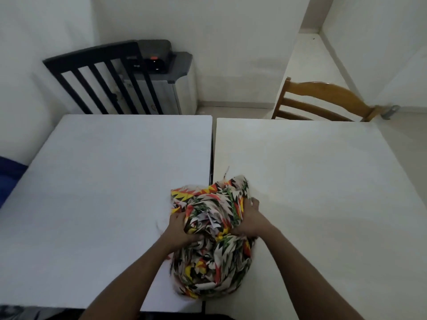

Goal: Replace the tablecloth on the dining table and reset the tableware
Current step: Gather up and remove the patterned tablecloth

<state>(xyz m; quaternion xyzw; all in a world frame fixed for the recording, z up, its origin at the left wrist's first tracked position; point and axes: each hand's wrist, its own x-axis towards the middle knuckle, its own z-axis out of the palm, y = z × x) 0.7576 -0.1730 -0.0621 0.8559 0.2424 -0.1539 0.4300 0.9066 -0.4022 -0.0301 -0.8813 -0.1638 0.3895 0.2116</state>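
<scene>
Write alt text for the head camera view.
Both hands, left hand and right hand, grip a bunched, colourful patterned cloth over the gap between two bare white tables. A black chair and a wooden chair stand behind.

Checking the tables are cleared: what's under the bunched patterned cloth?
The patterned cloth, gripped by left hand and right hand, straddles the gap between two white tabletops. Anything beneath is hidden.

Two bare forearms, entering from the lower edge of the frame. No sleeves in view up to the frame edge. Left hand [179,227] and right hand [250,218] uncovered: no gloves, rings, watch or bands visible.
</scene>
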